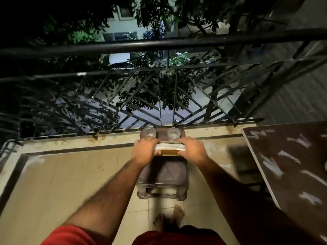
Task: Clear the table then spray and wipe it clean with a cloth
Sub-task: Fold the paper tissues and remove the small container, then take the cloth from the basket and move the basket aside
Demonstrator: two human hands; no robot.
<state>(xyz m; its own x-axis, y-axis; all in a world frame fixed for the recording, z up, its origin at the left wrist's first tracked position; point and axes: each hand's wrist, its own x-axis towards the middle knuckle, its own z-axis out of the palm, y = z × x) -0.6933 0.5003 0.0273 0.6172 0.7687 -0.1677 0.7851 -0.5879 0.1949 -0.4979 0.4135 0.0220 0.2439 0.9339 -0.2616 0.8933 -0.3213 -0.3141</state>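
Both hands grip a small stack of plates point(170, 147), white rims with a yellow-brown one beneath, held over a brown plastic stool point(162, 175). My left hand point(145, 147) holds the stack's left edge and my right hand point(192, 149) holds its right edge. Two clear drinking glasses stand on the far end of the stool: one glass point(149, 132) on the left and another glass point(174, 133) on the right, just beyond my fingers. The dark brown table point(290, 167), smeared with white streaks, fills the right side.
A black metal balcony railing point(159, 96) runs across just behind the stool, above a raised concrete ledge point(70, 142). Beige floor tiles point(62, 183) spread to the left. My bare foot point(177, 215) is on the floor near the stool.
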